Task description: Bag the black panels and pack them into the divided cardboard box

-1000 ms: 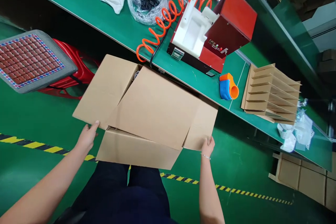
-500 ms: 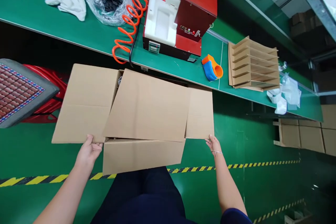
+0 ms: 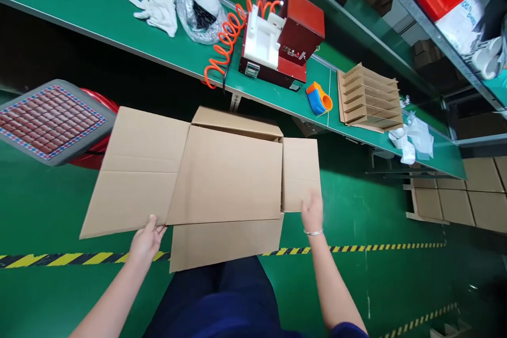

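A cardboard box (image 3: 227,174) stands in front of me with its flaps folded outward. A flat cardboard sheet seems to cover its top, so the inside is hidden. My left hand (image 3: 146,241) pinches the near edge of the left flap (image 3: 138,169), thumb on top and fingers beneath. My right hand (image 3: 312,214) is over the near end of the right flap (image 3: 301,169); its fingers are smeared by motion, and I cannot tell whether they touch the board. The near flap (image 3: 225,243) slopes down towards my legs.
Beyond the box runs a green workbench (image 3: 99,37). On it are white gloves (image 3: 158,10), a red machine (image 3: 293,47) with a coiled orange hose (image 3: 227,37), a tape dispenser (image 3: 318,99) and cardboard dividers (image 3: 368,97). A padded chair (image 3: 55,119) stands at left.
The box has shifted away from the bench edge in view, showing its far flap. My right hand has left the right flap's corner and moved left over it. My left hand keeps its pinch.
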